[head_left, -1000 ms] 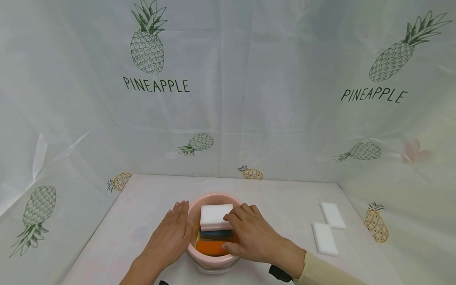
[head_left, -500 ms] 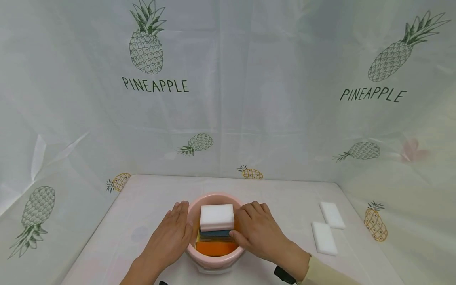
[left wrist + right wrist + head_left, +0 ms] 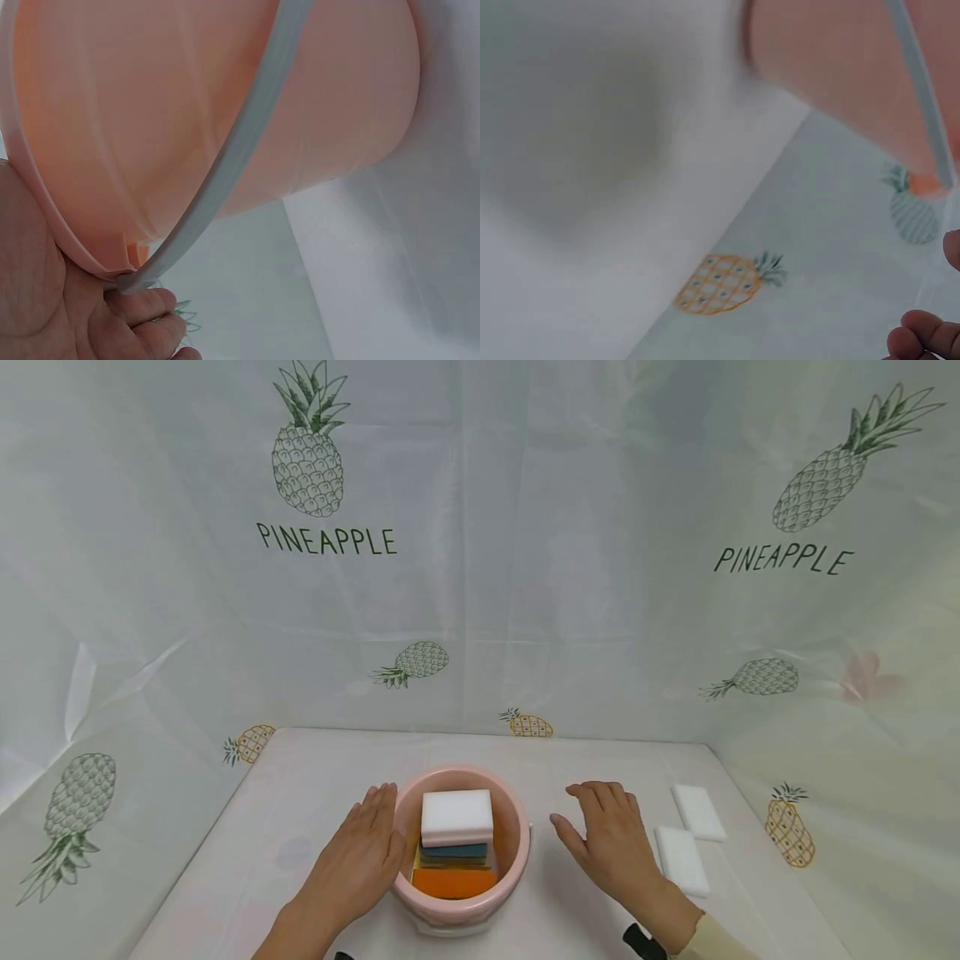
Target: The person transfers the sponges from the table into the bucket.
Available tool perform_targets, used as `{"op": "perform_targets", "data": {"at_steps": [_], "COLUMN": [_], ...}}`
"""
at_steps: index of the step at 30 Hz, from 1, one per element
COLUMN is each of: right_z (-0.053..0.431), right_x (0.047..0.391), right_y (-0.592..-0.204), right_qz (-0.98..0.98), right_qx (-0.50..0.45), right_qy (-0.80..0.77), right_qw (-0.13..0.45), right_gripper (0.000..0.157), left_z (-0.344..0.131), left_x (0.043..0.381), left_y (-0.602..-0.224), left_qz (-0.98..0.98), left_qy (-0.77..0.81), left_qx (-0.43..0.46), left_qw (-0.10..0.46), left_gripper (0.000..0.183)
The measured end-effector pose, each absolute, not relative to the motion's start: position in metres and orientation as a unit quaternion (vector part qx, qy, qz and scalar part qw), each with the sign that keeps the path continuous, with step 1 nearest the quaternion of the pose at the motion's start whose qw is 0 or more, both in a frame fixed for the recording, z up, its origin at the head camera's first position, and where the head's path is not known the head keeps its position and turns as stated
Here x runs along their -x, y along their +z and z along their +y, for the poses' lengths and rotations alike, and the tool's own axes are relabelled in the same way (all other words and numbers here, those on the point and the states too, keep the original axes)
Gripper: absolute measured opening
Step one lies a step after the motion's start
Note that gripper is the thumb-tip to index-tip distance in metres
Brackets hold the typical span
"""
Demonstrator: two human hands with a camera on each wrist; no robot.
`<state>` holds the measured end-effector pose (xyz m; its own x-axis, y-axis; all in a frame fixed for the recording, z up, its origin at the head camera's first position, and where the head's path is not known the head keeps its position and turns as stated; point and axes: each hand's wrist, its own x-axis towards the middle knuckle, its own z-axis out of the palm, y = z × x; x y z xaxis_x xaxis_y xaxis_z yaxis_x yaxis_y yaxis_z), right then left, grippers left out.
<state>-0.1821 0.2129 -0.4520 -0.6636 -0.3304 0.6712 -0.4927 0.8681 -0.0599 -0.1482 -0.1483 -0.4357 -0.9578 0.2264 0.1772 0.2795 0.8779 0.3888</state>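
A pink bucket (image 3: 517, 860) with a pale handle (image 3: 232, 157) stands at the front middle of the table. Inside it, a white sponge block (image 3: 457, 817) tops a stack of blue-grey pieces (image 3: 453, 852), and an orange piece (image 3: 453, 882) lies at the near side. My left hand (image 3: 352, 856) rests its straight fingers along the bucket's left rim; in the left wrist view its fingers touch the rim beside the handle joint. To the bucket's right, my right hand (image 3: 615, 843) hovers over the table with fingers spread, holding nothing, between the bucket and the white sponges (image 3: 682, 862).
Two flat white sponges lie at the table's right, the farther white sponge (image 3: 700, 812) almost meeting the nearer one. A pineapple-print curtain (image 3: 555, 568) rises behind the table (image 3: 322, 760) and along both sides.
My right hand has come off the white sponge block in the bucket and moved right over the table, fingers spreading. My left hand has stayed at the rim.
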Motion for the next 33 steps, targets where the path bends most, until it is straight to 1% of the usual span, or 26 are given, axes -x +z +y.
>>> {"op": "perform_targets", "data": {"at_steps": [4,12,19,23,28,33], "right_z": [0.237,0.285,0.32,0.337,0.353,0.362], "right_x": [0.179,0.172,0.166,0.163,0.156,0.151], "right_y": [-0.464,-0.489,-0.508,-0.518,-0.526,-0.53], "right_qz": [-0.916,-0.947,-0.953,-0.958,-0.969,-0.969], "right_qx": [-0.186,-0.102,-0.057,-0.039,-0.004,0.019], "right_qy": [0.101,0.063,0.023,0.008,-0.002,-0.015], "right_qw": [0.34,0.299,0.296,0.284,0.249,0.247], "right_gripper": [0.047,0.055,0.062,0.061,0.06,0.066], "left_z": [-0.148,-0.148,-0.147,-0.147,-0.148,-0.148], "left_x": [0.148,0.151,0.151,0.15,0.148,0.148], "left_y": [-0.435,-0.435,-0.436,-0.436,-0.435,-0.435], "left_qz": [-0.967,-0.97,-0.968,-0.967,-0.967,-0.966], "left_qy": [-0.207,-0.201,-0.205,-0.208,-0.211,-0.213], "left_qx": [0.133,0.13,0.132,0.132,0.132,0.133], "left_qw": [0.061,0.048,0.06,0.06,0.057,0.058], "left_gripper": [0.059,0.06,0.059,0.059,0.059,0.059]}}
